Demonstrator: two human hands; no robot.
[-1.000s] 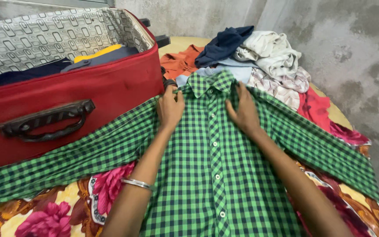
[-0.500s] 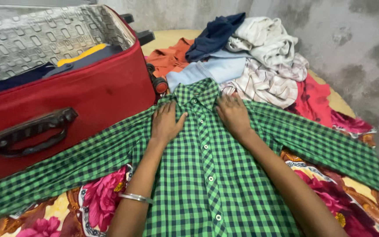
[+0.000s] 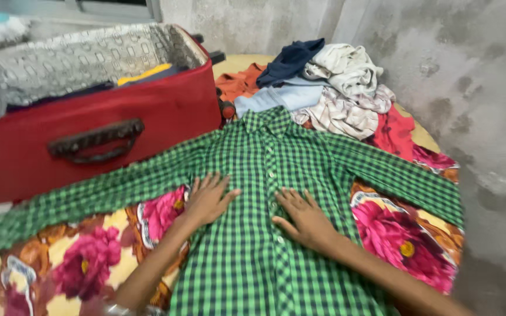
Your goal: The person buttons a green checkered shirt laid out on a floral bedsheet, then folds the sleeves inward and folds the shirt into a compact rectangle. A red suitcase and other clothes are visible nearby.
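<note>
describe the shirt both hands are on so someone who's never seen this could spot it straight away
Beside the open red suitcase, on the floral bedsheet, a shirt lies face up with sleeves spread wide. The left hand and right hand press flat on its front. Unlike the heaped clothes behind it, it is green-and-navy checked and laid smooth.

Soft, even indoor light, moderately bright; source not visible. Shadows faint, only a thin dark edge under the red fabric suitcase point(image 3: 147, 126). No glare. Motion blur throughout: the patterned grey lining point(image 3: 89, 55) is smeared, the green checked cotton shirt point(image 3: 253, 246) loses crispness toward the bottom edge. The flowered bedsheet point(image 3: 60, 263) is softest in the lower left corner. Wide-angle stretch at the edges.
</note>
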